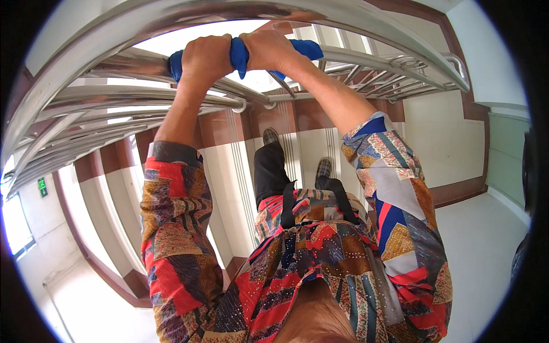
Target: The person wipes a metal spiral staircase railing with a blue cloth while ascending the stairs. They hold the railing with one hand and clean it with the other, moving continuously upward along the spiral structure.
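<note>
A blue cloth (pixel 239 58) is wrapped around a metal stair rail (pixel 128 64) in front of me. My left hand (pixel 208 58) closes over the cloth on the rail, knuckles up. Right beside it, my right hand (pixel 268 48) grips the same cloth. A fold of blue hangs down between the two hands, and loose cloth sticks out past my right wrist. The fingertips of both hands are hidden behind the rail. Above them, a thick shiny handrail (pixel 240 10) arches across the top of the view.
Metal balusters and lower rails (pixel 107 100) run down to the left. I stand on pale stair treads (pixel 231 158) with brown borders. A landing (pixel 446 141) lies to the right beside a wall. A green exit sign (pixel 42 187) hangs at far left near a window (pixel 17 223).
</note>
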`<state>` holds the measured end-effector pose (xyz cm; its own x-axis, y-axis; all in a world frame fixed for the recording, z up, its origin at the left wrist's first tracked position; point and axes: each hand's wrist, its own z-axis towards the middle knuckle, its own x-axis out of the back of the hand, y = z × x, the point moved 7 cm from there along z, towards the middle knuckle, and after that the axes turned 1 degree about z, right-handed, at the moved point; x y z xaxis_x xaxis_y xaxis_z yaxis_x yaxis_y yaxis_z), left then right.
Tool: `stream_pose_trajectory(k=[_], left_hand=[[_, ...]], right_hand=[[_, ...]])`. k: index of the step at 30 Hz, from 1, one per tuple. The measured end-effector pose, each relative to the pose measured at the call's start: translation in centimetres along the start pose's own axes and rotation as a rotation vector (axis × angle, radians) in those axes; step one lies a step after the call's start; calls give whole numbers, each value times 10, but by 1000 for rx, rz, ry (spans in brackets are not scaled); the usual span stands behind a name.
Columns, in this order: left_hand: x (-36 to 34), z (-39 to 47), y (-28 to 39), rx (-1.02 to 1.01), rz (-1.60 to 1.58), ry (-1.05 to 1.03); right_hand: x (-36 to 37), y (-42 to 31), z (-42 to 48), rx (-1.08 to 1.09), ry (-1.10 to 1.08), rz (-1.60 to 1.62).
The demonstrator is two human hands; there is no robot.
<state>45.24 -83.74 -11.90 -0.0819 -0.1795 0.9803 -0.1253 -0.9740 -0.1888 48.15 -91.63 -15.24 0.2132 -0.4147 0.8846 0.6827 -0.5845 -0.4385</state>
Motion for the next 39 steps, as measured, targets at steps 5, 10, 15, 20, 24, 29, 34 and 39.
stream_pose_trajectory(k=[5, 10, 15, 20, 24, 29, 34, 39], left_hand=[[6, 3, 20, 52, 142, 280], [-3, 2, 17, 71, 151, 279], [-9, 5, 16, 6, 224, 209], [7, 6, 29, -67, 60, 76], [-1, 10, 34, -121, 47, -68], [-11, 11, 34, -70, -46, -288], [-24, 24, 33, -100, -58, -392], [-19, 37, 37, 11, -35, -257]], right_hand=[[11, 11, -12, 83, 413, -100], [1, 13, -25, 57, 451, -226], [8, 16, -23, 71, 372, -59], [19, 11, -31, 136, 377, -135], [17, 10, -33, 181, 302, -264], [-4, 22, -21, 189, 61, -146], [-3, 27, -16, 158, -75, -55], [-6, 52, -14, 75, 119, -103]])
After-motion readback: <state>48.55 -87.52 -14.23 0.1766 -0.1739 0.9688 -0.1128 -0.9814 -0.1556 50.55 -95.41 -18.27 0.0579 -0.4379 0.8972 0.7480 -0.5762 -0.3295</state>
